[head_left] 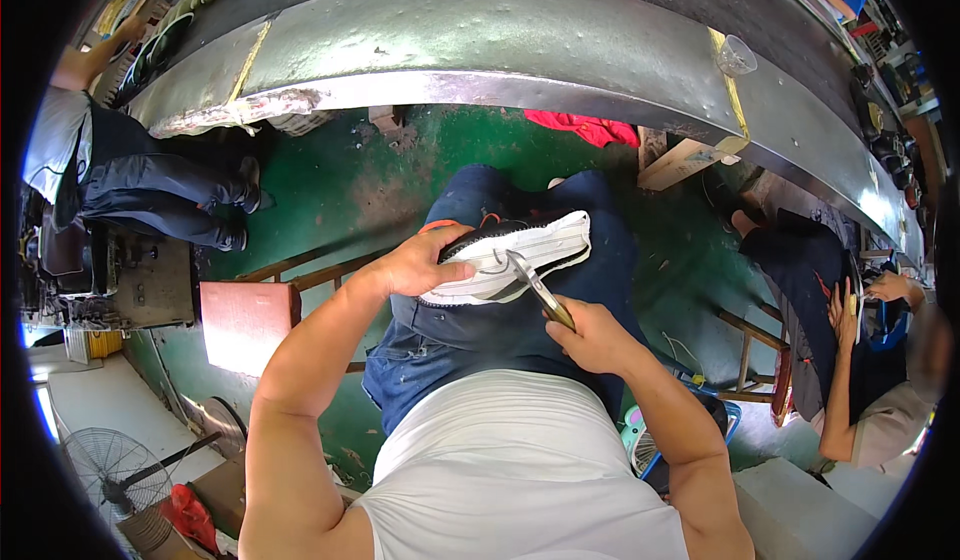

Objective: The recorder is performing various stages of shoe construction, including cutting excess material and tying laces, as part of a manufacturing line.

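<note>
A dark shoe upper [515,257] with a white, stitched underside lies sole-up across my lap. My left hand [425,263] grips it at its left end, thumb on the white underside and fingers underneath. Orange lace or trim shows beside those fingers. In my right hand [588,335], closed around a brownish handle, is a pincer-like metal hand tool [535,285]. Its curved silver head touches or hovers just over the middle of the white underside; I cannot tell which. The fingertips beneath the handle are partly hidden.
A long metal-topped bench [480,30] curves ahead of my knees, with a clear plastic cup [736,56] on it. Red cloth [583,127] lies beneath. A wooden stool [250,325] stands left; a fan [118,480] is lower left. People sit on both sides.
</note>
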The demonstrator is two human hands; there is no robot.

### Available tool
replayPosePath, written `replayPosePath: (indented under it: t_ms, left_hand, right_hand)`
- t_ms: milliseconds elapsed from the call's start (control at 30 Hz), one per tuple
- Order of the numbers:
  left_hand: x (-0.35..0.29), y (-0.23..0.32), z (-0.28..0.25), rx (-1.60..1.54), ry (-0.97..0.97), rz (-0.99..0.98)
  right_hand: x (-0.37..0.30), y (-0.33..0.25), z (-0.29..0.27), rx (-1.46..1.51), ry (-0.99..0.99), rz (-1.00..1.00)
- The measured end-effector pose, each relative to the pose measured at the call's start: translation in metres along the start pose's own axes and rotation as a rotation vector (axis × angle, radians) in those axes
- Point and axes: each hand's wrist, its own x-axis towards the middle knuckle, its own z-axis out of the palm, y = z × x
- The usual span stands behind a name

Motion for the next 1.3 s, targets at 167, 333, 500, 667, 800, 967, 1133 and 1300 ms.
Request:
replayPosePath:
  t_ms: [167, 333, 500, 667, 800, 967, 1133, 1300]
  left_hand:
    - [-0.001, 0.006, 0.001, -0.017, 0.011, -0.058]
    - [0.003, 0.008, -0.003, 0.005, 0.035, -0.068]
    - [0.005, 0.014, 0.000, 0.098, 0.129, -0.039]
    - [0.012, 0.025, -0.004, 0.162, 0.126, -0.090]
    - [0.020, 0.029, -0.012, 0.163, 0.102, -0.103]
    - [0.023, 0.007, -0.012, 0.153, 0.113, -0.100]
    - [0.018, 0.026, -0.011, 0.185, 0.119, -0.114]
    - [0.016, 0.040, -0.009, 0.236, 0.132, -0.122]
  right_hand:
    - [0.020, -0.006, -0.001, -0.250, 0.074, -0.090]
    - [0.019, -0.019, -0.014, 0.006, 0.025, -0.065]
    - [0.019, -0.015, -0.012, -0.035, -0.085, 0.103]
    - [0.026, -0.011, 0.013, 0.041, 0.054, 0.107]
    - [0.036, 0.013, 0.044, 0.211, 0.313, 0.016]
    - [0.027, -0.009, 0.012, 0.174, 0.103, 0.118]
    - [0.026, -0.026, -0.010, -0.098, 0.042, 0.062]
    - [0.031, -0.029, -0.002, -0.228, 0.102, 0.097]
